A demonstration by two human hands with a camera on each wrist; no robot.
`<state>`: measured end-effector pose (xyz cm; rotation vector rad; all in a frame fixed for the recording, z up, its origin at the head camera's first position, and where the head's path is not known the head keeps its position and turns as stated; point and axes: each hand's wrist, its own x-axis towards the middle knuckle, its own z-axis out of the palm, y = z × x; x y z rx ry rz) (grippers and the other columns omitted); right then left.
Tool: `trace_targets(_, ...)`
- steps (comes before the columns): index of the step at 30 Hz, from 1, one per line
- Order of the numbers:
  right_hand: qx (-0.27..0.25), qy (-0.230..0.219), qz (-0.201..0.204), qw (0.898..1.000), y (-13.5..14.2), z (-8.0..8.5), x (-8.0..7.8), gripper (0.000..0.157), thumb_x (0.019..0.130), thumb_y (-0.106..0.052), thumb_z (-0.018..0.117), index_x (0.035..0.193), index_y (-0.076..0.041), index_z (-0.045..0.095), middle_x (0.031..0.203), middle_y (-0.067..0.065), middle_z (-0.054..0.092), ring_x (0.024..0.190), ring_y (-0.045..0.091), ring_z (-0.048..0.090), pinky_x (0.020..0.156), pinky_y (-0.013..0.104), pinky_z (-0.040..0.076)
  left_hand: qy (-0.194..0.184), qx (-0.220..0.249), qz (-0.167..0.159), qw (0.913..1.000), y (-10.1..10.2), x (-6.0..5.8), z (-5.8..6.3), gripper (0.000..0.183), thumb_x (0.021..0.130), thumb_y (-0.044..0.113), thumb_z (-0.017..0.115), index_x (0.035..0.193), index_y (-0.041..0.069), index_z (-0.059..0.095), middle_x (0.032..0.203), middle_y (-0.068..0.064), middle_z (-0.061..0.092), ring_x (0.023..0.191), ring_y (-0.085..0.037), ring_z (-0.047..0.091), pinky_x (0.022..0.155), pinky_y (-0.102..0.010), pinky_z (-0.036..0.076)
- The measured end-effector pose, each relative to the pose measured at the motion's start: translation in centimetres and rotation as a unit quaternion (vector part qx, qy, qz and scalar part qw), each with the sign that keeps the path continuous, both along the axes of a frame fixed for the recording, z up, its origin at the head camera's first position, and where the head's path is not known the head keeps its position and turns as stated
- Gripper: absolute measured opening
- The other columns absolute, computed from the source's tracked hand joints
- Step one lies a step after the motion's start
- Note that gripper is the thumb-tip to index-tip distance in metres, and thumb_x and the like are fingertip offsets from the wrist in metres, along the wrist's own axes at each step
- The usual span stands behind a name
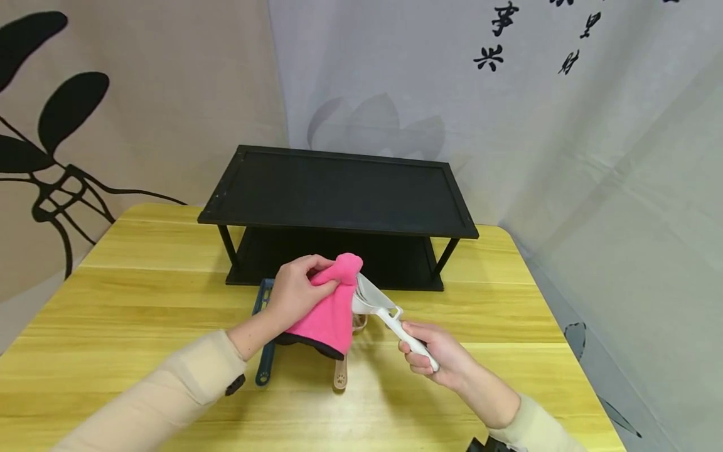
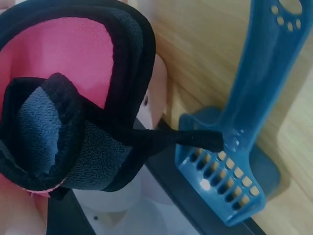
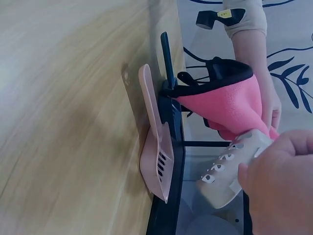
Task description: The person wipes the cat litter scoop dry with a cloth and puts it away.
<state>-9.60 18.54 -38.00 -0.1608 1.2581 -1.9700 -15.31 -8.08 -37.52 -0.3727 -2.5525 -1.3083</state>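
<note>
My left hand (image 1: 296, 290) pinches a pink cloth (image 1: 333, 320) with black edging and a dark grey inner side, which hangs in folds with a black strap (image 2: 195, 140). My right hand (image 1: 437, 351) grips the handle of a white litter scoop (image 1: 369, 298), held tilted up with its head against the cloth's right side. Part of that head is hidden by the cloth. Below lie a blue litter scoop (image 2: 222, 171) with a slotted head and a pale pink litter scoop (image 3: 159, 152); in the head view the cloth covers much of both.
A black two-tier rack (image 1: 339, 191) stands at the back of the wooden table (image 1: 141, 295), just beyond the hands. Behind it hangs a light curtain (image 1: 565, 157) with black characters and a plant print.
</note>
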Motion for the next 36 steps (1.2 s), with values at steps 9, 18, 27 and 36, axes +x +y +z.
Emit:
trace_targets(9, 0.033, 0.036, 0.019, 0.999, 1.0, 0.6, -0.1, 0.021, 0.102, -0.022, 0.033, 0.113, -0.007, 0.043, 0.07, -0.01, 0.055, 0.044, -0.005, 0.042, 0.041, 0.01, 0.031, 0.01, -0.017, 0.023, 0.9995, -1.1, -0.9, -0.1, 0.032, 0.08, 0.015, 0.074, 0.11, 0.006, 0.066, 0.102, -0.012, 0.068, 0.082, -0.021, 0.061, 0.076, -0.037, 0.054)
trace_targets(18, 0.128, 0.116, 0.03, 0.985, 2.8, 1.5, -0.4, 0.054, 0.101, -0.024, 0.038, 0.138, 0.013, 0.025, 0.071, -0.01, 0.055, 0.044, -0.003, 0.041, 0.042, 0.012, 0.031, 0.038, -0.104, -0.031, 0.9934, -1.2, -1.7, 0.5, 0.029, 0.085, 0.009, 0.065, 0.113, 0.004, 0.062, 0.095, -0.01, 0.066, 0.073, -0.018, 0.053, 0.068, -0.03, 0.049)
trace_targets(27, 0.354, 0.291, 0.074, 0.886, 4.7, 2.2, -2.0, 0.047, 0.098, -0.023, 0.047, 0.136, 0.004, 0.042, 0.076, 0.003, 0.057, 0.045, 0.005, 0.039, 0.04, 0.019, 0.032, 0.011, -0.073, -0.114, 0.9908, -1.6, -3.1, 1.9, 0.029, 0.09, 0.002, 0.058, 0.119, 0.002, 0.057, 0.114, -0.015, 0.061, 0.1, -0.026, 0.056, 0.083, -0.04, 0.052)
trace_targets(36, 0.469, 0.436, 0.085, 0.764, 2.8, 3.3, -1.8, 0.037, 0.095, -0.026, 0.054, 0.127, -0.009, 0.057, 0.074, -0.004, 0.055, 0.062, 0.004, 0.045, 0.051, 0.019, 0.035, -0.151, -0.093, -0.284, 0.9423, -0.3, -4.0, 2.7, 0.027, 0.093, 0.007, 0.047, 0.119, 0.011, 0.053, 0.107, -0.006, 0.059, 0.09, -0.018, 0.054, 0.077, -0.027, 0.05)
